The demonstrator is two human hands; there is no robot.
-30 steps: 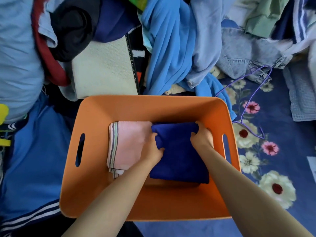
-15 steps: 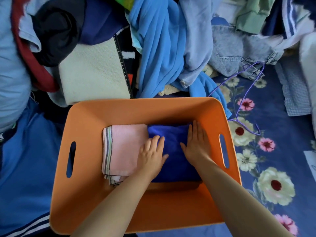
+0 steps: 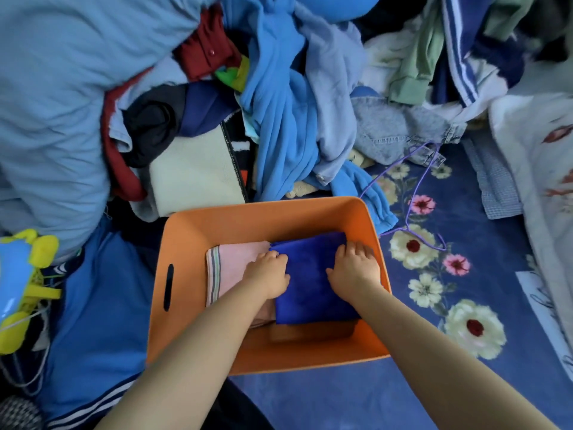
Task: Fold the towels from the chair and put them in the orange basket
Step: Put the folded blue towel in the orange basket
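Basket: orange basket [image 3: 198,336] on the floral rug [image 3: 483,361].
Stowed: folded pink towel [image 3: 232,268] toward the left wall; folded blue towel [image 3: 310,280] against the right wall, overlapping it.
Left hand [image 3: 268,276]: fingers curled at the blue towel's left edge.
Right hand [image 3: 353,268]: fingers curled over its right edge.
Remaining: judged, release; chair not identifiable, so further towels cannot be confirmed.

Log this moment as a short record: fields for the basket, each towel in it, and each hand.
basket: orange basket, on blue floral rug
pink towel: pink towel, folded, left side of basket
blue towel: blue towel, folded, right of pink towel, overlapping its edge
left hand: left hand, fingers curled at blue towel's left edge
right hand: right hand, fingers curled at its right edge
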